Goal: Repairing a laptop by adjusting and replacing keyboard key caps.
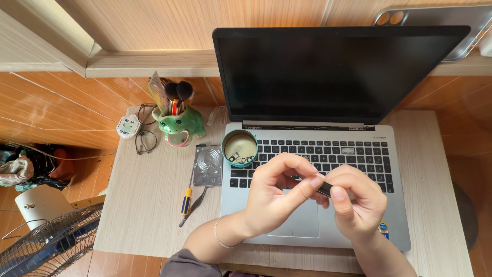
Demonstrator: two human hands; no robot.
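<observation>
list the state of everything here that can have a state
laptop: lid open, screen dark
small round dish: open, small parts inside, resting on the keyboard corner
hard drive: lying flat, platter exposed
screwdriver: lying on the desk, untouched
frog-shaped holder: upright, brushes in it
glasses: folded open, lying on the desk
left hand: fingers pinched on a small black part
right hand: also gripping that part
fan: blade motion cannot be told

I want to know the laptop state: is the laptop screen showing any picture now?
No. The laptop screen is fully dark, while both hands hold a small black object above the keyboard.
</observation>
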